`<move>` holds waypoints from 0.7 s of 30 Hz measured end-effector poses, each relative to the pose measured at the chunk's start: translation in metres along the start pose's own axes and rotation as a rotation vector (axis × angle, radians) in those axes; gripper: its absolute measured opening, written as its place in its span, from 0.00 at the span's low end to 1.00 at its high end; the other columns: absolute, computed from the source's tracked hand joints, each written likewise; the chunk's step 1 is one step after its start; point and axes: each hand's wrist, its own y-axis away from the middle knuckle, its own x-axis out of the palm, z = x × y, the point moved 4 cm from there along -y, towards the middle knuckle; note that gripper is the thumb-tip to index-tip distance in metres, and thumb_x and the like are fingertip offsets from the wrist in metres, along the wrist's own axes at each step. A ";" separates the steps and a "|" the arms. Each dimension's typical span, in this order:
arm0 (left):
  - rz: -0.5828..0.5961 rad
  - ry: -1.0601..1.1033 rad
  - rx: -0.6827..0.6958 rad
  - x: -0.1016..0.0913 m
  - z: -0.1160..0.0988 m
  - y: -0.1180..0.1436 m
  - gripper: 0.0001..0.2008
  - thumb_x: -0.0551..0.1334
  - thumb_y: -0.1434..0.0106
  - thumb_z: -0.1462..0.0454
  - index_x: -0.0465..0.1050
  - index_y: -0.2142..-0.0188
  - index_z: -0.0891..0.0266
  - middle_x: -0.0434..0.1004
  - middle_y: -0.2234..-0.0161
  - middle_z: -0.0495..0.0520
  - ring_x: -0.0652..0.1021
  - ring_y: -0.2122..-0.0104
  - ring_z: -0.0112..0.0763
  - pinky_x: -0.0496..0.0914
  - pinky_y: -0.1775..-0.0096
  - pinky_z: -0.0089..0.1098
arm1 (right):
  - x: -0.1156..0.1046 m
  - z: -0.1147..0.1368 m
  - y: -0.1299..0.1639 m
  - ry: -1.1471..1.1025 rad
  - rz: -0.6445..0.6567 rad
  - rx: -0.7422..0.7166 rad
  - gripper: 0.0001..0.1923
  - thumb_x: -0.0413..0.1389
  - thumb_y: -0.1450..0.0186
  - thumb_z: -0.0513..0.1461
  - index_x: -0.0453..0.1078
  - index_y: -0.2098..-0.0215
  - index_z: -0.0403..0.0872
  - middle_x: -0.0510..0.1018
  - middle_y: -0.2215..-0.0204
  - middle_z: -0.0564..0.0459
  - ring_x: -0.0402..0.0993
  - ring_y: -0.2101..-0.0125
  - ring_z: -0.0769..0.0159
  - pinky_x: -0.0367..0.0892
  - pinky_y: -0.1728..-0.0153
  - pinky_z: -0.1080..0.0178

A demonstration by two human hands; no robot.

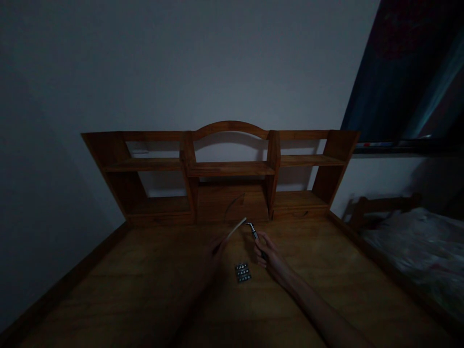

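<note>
Stick [236,227] in left hand [213,253], up-right | right hand [268,256] grips hooked tool [253,231], up-left

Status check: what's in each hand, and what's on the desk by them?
Left hand holds a thin pale stick. Right hand grips a hooked metal tool. Small dark card lies flat between them on the desk.

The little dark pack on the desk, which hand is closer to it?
Right hand, just right of the pack. The left hand, dim, sits farther up-left.
</note>
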 end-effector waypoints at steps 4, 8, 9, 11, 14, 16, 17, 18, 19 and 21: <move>0.002 -0.006 -0.028 0.004 0.000 -0.001 0.19 0.54 0.35 0.55 0.78 0.55 0.62 0.78 0.54 0.60 0.77 0.54 0.44 0.70 0.52 0.43 | 0.000 0.002 0.002 0.016 -0.008 0.005 0.17 0.58 0.36 0.47 0.60 0.52 0.53 0.60 0.79 0.62 0.48 0.84 0.78 0.42 0.84 0.71; -0.009 -0.013 -0.031 0.002 -0.001 -0.003 0.19 0.55 0.35 0.54 0.78 0.56 0.63 0.78 0.55 0.61 0.77 0.56 0.45 0.71 0.53 0.44 | 0.000 0.002 0.001 0.023 -0.016 0.000 0.19 0.60 0.37 0.47 0.60 0.52 0.53 0.60 0.79 0.63 0.48 0.85 0.78 0.41 0.84 0.71; -0.008 -0.010 -0.020 0.001 -0.002 -0.002 0.19 0.55 0.35 0.54 0.78 0.56 0.63 0.78 0.55 0.61 0.77 0.56 0.44 0.71 0.53 0.43 | -0.001 0.002 0.001 0.024 -0.021 -0.003 0.20 0.60 0.38 0.47 0.60 0.52 0.53 0.60 0.79 0.63 0.48 0.85 0.78 0.41 0.84 0.71; -0.003 -0.009 0.000 0.002 -0.002 -0.001 0.19 0.55 0.35 0.54 0.78 0.55 0.61 0.78 0.54 0.60 0.77 0.55 0.43 0.71 0.53 0.42 | -0.001 0.002 0.001 0.025 -0.029 -0.007 0.21 0.61 0.39 0.47 0.60 0.52 0.53 0.61 0.79 0.63 0.49 0.85 0.78 0.41 0.84 0.71; -0.002 -0.021 0.004 0.003 0.000 0.000 0.19 0.54 0.34 0.53 0.77 0.56 0.61 0.78 0.55 0.60 0.77 0.56 0.43 0.72 0.53 0.43 | 0.000 0.003 0.002 0.017 -0.028 -0.001 0.21 0.62 0.39 0.47 0.60 0.53 0.53 0.61 0.79 0.63 0.49 0.85 0.79 0.41 0.84 0.72; -0.021 -0.032 -0.003 0.002 0.002 -0.001 0.18 0.55 0.35 0.53 0.77 0.56 0.61 0.78 0.56 0.60 0.77 0.56 0.43 0.71 0.53 0.45 | 0.000 0.004 0.002 0.005 -0.024 0.006 0.21 0.62 0.39 0.47 0.60 0.53 0.53 0.61 0.79 0.63 0.48 0.85 0.79 0.41 0.84 0.72; -0.030 -0.037 -0.005 0.001 0.002 -0.001 0.18 0.55 0.35 0.53 0.77 0.56 0.60 0.78 0.56 0.60 0.77 0.56 0.43 0.71 0.53 0.45 | 0.000 0.004 0.002 0.002 -0.023 0.008 0.21 0.62 0.39 0.47 0.60 0.53 0.53 0.61 0.79 0.63 0.48 0.85 0.78 0.40 0.84 0.72; -0.034 -0.042 -0.005 0.000 0.002 -0.001 0.18 0.55 0.35 0.53 0.77 0.56 0.59 0.78 0.55 0.60 0.77 0.56 0.43 0.71 0.52 0.45 | 0.000 0.004 0.002 0.003 -0.022 0.007 0.21 0.62 0.39 0.47 0.60 0.53 0.53 0.60 0.79 0.63 0.48 0.85 0.78 0.40 0.84 0.72; -0.034 -0.047 -0.001 -0.001 0.002 -0.001 0.17 0.55 0.35 0.54 0.77 0.56 0.58 0.78 0.55 0.59 0.77 0.55 0.42 0.70 0.51 0.44 | 0.000 0.004 0.002 0.006 -0.021 0.004 0.21 0.62 0.39 0.47 0.60 0.53 0.52 0.60 0.79 0.63 0.48 0.85 0.78 0.41 0.84 0.72; -0.023 -0.059 0.012 -0.001 0.000 0.000 0.16 0.55 0.34 0.54 0.77 0.56 0.56 0.78 0.54 0.58 0.77 0.55 0.41 0.69 0.50 0.43 | 0.000 0.004 0.001 0.017 -0.018 0.000 0.20 0.61 0.39 0.46 0.60 0.53 0.52 0.61 0.79 0.63 0.48 0.85 0.78 0.41 0.84 0.71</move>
